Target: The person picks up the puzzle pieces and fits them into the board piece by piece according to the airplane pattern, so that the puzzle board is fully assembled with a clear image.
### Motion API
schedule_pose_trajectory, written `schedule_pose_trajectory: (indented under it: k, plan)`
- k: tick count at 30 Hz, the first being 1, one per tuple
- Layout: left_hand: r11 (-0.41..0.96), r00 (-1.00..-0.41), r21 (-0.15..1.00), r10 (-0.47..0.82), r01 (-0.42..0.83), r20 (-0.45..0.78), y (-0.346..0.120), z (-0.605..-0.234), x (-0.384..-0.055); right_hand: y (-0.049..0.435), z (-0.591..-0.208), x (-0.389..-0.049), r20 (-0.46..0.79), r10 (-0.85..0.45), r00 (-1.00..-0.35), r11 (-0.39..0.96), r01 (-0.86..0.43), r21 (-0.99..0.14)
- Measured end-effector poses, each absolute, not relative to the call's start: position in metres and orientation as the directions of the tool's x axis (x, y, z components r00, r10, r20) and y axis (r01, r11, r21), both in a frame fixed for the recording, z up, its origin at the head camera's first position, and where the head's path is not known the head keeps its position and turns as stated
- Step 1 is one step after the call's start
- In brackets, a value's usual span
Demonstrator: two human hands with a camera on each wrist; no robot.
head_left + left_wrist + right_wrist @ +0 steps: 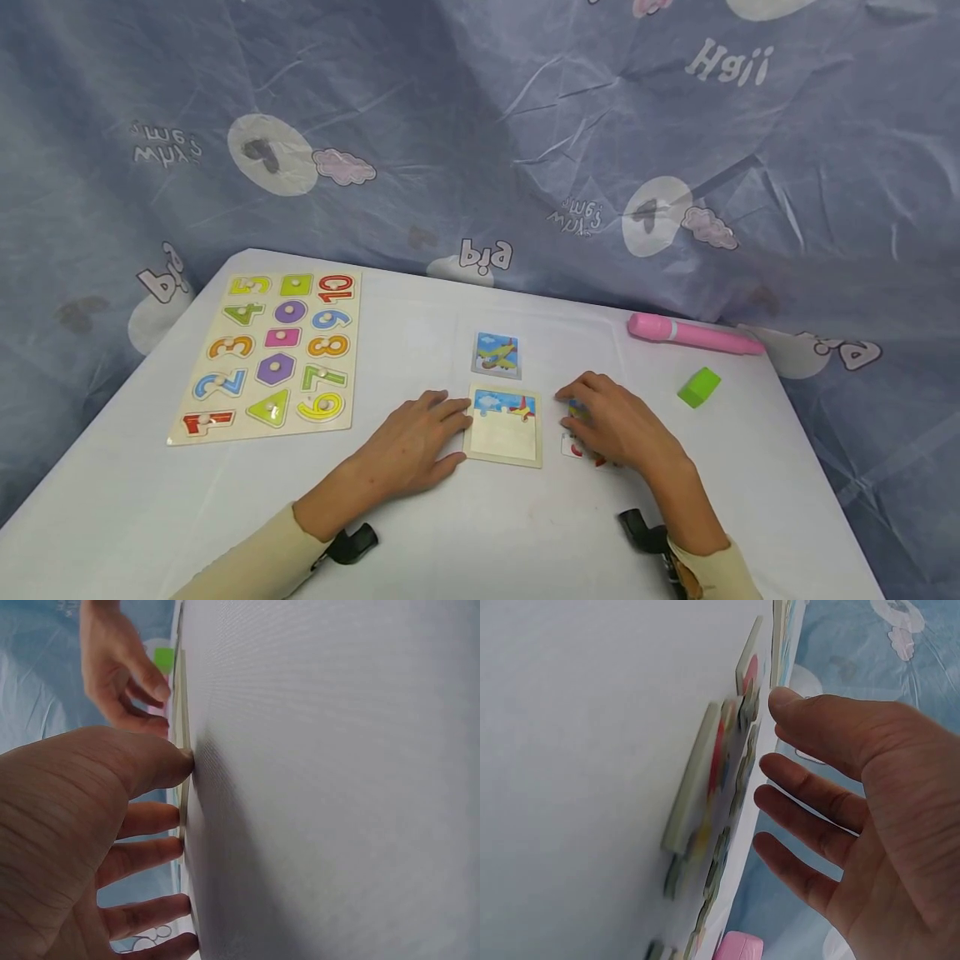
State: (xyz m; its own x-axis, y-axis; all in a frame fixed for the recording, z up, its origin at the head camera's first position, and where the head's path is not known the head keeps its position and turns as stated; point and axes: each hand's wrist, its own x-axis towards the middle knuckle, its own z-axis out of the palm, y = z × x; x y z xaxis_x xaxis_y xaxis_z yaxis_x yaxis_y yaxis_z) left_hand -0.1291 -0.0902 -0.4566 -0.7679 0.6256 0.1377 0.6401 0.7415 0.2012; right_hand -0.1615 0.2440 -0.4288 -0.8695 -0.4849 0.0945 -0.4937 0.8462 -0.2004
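A square jigsaw tray (506, 442) lies flat at the middle of the table, its top strip filled with sky and part of a red plane, its lower part bare wood. My left hand (412, 442) rests at its left edge, fingertips and thumb against the rim. To the right, my right hand (618, 421) is over several loose puzzle pieces (572, 446) and partly hides them. In the right wrist view its fingers (799, 870) are spread, with nothing between them, beside the pieces (692, 776). Just beyond the tray lies a small airplane picture (496, 355).
A wooden number and shape board (288, 392) lies at the left of the white table (420, 342). A pink marker-like stick (697, 335) and a green block (700, 387) are at the far right. A patterned blue cloth (450, 125) hangs behind the table.
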Motion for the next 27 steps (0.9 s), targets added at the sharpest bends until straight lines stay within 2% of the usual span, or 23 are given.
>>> schedule_pose_trajectory:
  k: [27]
  plan:
    - [0.736,-0.763,0.202,0.63,0.646,0.145,-0.091,-0.456,-0.129,0.267,-0.431,-0.161,0.03,-0.413,-0.91,0.883,-0.408,-0.233]
